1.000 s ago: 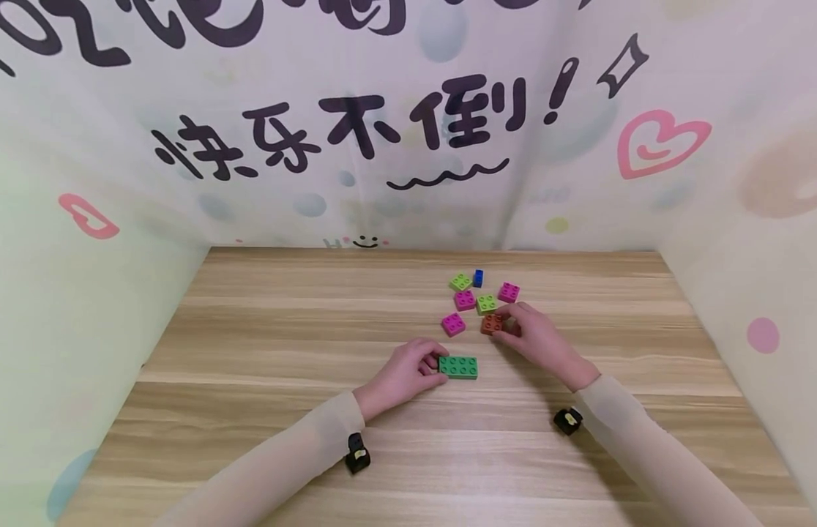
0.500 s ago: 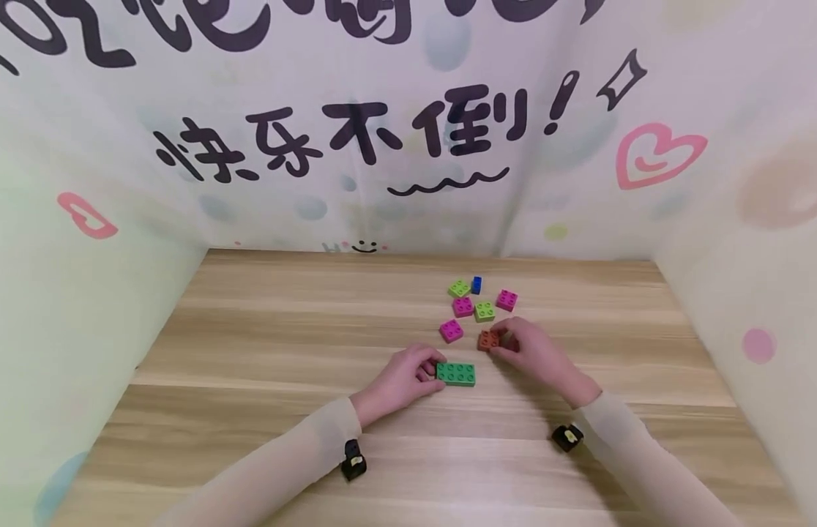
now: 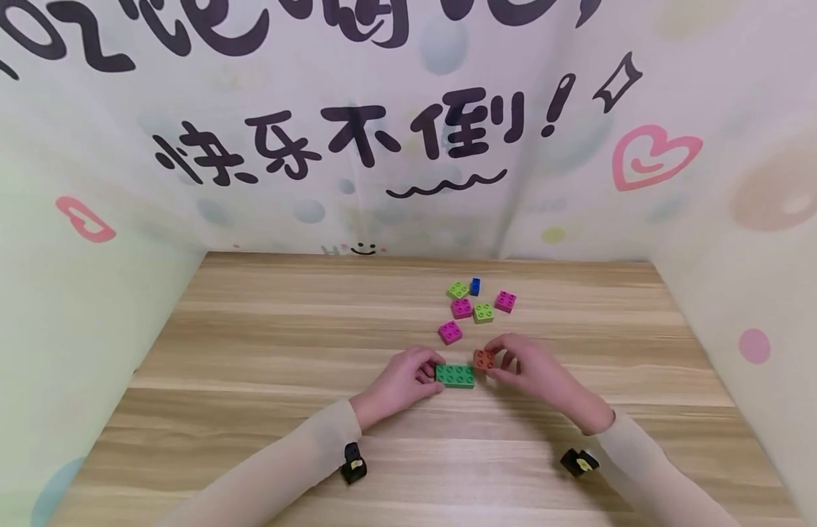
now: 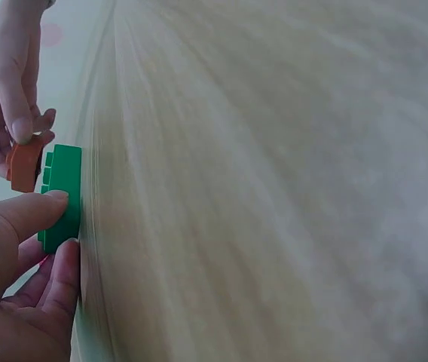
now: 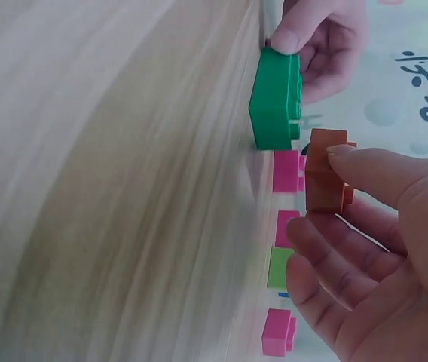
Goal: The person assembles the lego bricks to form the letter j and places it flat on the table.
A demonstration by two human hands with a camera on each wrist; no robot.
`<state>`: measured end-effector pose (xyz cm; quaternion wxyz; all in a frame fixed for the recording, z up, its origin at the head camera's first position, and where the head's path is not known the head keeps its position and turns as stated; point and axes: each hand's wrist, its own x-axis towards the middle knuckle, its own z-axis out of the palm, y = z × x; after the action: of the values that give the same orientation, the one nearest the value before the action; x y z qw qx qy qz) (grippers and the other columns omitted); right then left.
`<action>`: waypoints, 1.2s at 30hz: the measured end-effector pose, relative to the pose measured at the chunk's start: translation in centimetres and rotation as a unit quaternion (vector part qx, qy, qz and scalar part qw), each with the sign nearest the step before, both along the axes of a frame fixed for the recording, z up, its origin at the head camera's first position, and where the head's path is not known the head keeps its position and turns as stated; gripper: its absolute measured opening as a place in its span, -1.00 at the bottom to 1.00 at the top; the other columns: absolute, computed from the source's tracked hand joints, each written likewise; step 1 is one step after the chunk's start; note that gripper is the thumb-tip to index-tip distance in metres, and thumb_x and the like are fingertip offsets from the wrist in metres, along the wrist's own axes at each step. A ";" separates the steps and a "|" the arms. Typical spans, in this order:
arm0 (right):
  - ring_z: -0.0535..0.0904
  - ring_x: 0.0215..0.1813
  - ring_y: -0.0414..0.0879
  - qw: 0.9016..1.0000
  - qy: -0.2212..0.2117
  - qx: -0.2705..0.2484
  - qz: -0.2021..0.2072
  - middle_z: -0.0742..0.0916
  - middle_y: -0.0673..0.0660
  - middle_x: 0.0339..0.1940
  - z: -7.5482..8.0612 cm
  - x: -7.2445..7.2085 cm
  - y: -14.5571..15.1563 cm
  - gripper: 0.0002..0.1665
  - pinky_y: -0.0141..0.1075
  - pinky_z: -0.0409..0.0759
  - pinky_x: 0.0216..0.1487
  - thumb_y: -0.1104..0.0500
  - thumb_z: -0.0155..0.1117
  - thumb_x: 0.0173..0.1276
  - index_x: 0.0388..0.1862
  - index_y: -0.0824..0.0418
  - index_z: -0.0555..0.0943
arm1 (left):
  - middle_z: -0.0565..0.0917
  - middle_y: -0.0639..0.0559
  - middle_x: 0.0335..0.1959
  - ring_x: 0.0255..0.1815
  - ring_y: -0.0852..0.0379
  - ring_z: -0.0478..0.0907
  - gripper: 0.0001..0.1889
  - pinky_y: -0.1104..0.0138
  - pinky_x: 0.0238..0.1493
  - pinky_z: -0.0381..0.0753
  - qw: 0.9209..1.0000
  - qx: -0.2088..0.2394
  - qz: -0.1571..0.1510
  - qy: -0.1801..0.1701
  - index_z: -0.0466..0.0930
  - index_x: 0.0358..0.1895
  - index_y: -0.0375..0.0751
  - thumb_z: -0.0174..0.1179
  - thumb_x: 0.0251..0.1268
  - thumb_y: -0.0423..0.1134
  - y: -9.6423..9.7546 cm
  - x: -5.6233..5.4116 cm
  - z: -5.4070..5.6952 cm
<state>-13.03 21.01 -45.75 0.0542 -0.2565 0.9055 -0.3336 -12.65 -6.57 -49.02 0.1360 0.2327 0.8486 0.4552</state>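
On the table lies a long green building brick (image 3: 454,376) with two rows of studs facing up. My left hand (image 3: 400,379) pinches it at its left end, thumb on the near side, as the left wrist view also shows. The right hand (image 3: 539,375) pinches a brown-orange square brick (image 3: 484,359) between thumb and fingers. In the right wrist view this brown-orange brick (image 5: 325,172) is raised off the table, its studs pointing up. It hangs close to the right end of the green brick (image 5: 276,102); whether they touch, I cannot tell.
Behind the hands lie loose bricks: magenta ones (image 3: 450,332), lime green ones (image 3: 484,313) and a small blue one (image 3: 475,286). A printed cloth wall (image 3: 356,208) closes off the back of the wooden table (image 3: 283,315), with pale walls at both sides.
My right hand has lifted the brown-orange brick from among the loose bricks and carried it nearer, to the green brick's right end. The left hand stays on the green brick.
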 end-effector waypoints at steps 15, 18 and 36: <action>0.64 -0.19 -0.24 0.999 -0.039 0.006 0.026 0.76 -0.06 -0.13 -0.5 0.7 0.2 -0.69 -0.34 0.67 -0.17 0.22 0.45 0.40 0.08 0.14 0.65 | 0.60 -0.09 -0.11 -0.19 0.13 0.57 -0.65 0.42 -0.15 0.61 1.000 -0.001 -0.003 0.010 0.64 0.11 -0.35 0.43 0.31 -0.36 0.5 0.4 0.3; 0.64 -0.18 -0.24 0.999 -0.042 0.003 0.030 0.75 -0.05 -0.11 -0.5 0.7 0.3 -0.67 -0.33 0.67 -0.17 0.23 0.45 0.40 0.11 0.14 0.64 | 0.60 -0.09 -0.12 -0.19 0.12 0.58 -0.65 0.41 -0.14 0.62 1.000 0.000 -0.003 0.014 0.64 0.11 -0.35 0.44 0.30 -0.37 0.5 0.4 0.1; 0.63 -0.12 -0.21 0.997 -0.038 0.010 0.064 0.73 0.01 -0.01 -1.0 0.3 0.2 -0.55 -0.34 0.67 -0.15 0.26 0.44 0.39 0.24 0.18 0.62 | 0.59 -0.03 -0.13 -0.18 0.15 0.55 -0.65 0.40 -0.16 0.61 1.000 0.005 -0.004 0.016 0.65 0.11 -0.32 0.44 0.29 -0.37 0.6 0.1 0.0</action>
<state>-12.70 21.18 -46.72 0.1118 -0.3003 0.8878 -0.3302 -12.60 -5.96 -49.05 0.1229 0.2442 0.8474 0.4552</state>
